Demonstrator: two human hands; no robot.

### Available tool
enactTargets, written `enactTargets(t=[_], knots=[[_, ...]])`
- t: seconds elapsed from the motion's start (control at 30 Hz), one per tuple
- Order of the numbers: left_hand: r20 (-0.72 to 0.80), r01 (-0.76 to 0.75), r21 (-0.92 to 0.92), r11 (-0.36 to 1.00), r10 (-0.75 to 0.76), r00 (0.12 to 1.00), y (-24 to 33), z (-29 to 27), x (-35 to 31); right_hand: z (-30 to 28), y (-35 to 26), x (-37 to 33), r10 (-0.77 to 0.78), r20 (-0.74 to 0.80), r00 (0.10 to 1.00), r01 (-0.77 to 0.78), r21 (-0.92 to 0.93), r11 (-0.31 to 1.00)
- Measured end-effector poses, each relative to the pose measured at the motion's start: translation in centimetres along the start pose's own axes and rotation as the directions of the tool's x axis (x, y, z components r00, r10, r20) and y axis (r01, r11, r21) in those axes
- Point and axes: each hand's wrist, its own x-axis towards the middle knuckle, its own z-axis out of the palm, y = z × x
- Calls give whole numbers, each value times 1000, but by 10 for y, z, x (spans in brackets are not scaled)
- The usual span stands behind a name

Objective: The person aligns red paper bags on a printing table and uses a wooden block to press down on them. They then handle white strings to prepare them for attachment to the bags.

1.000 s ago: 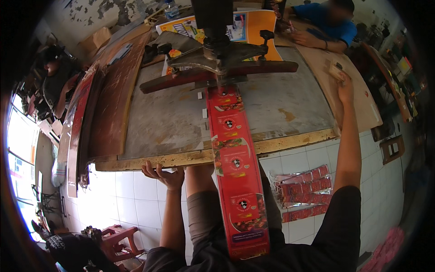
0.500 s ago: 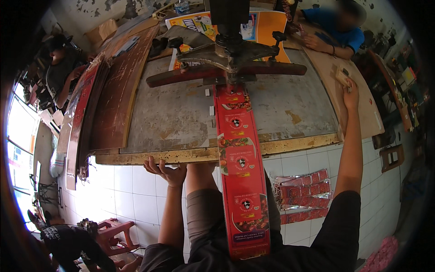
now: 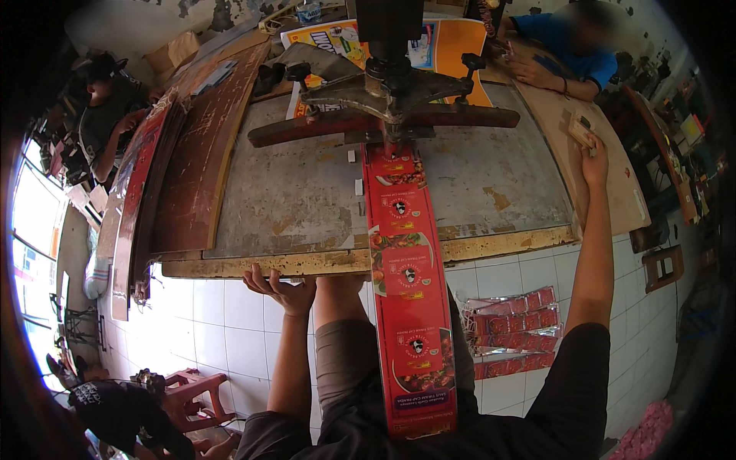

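A long red printed strip (image 3: 410,295) with food pictures lies over the table's front edge and runs down across my lap. Its far end passes beneath the metal press head (image 3: 387,115), whose long flat arms spread over the grey tabletop (image 3: 307,199). At the worn wooden front edge (image 3: 337,264), left of the strip, my left hand (image 3: 285,290) rests with its fingertips against the wood, fingers apart, holding nothing. Far to the right, my right hand (image 3: 593,162) is closed on a small wooden block (image 3: 582,129) at the brown side board. Its underside is hidden.
Stacked brown boards (image 3: 192,176) stand along the left. Colourful printed sheets (image 3: 452,61) lie behind the press. Bundles of red packaging strips (image 3: 514,330) are on the tiled floor. A person in blue (image 3: 567,54) sits far right; others are at the left, near a red stool (image 3: 195,399).
Both my hands, the strip and the press stay where they were. Only the person in the lower left corner has shifted slightly.
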Motion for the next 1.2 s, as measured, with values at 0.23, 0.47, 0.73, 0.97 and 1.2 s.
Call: enactTargets(t=[0.23, 0.47, 0.73, 0.97, 1.2], knots=[[-10, -8, -17, 1000, 8, 1000, 1, 0, 1, 0, -2, 0, 6, -11, 1000, -6, 9, 1000], [-18, -5, -15, 1000, 5, 1000, 0, 0, 1, 1, -2, 0, 5, -6, 1000, -5, 39, 999], [-10, 4, -14, 1000, -4, 1000, 1, -2, 1, 1, 2, 1, -17, -32, 999, 18, 12, 1000], [31, -12, -48, 999, 14, 999, 5, -9, 6, -1, -2, -4, -12, -40, 999, 13, 35, 999], [48, 5, -35, 999, -3, 999, 8, -7, 8, -2, 5, -1, -44, -70, 997, 47, 43, 998]])
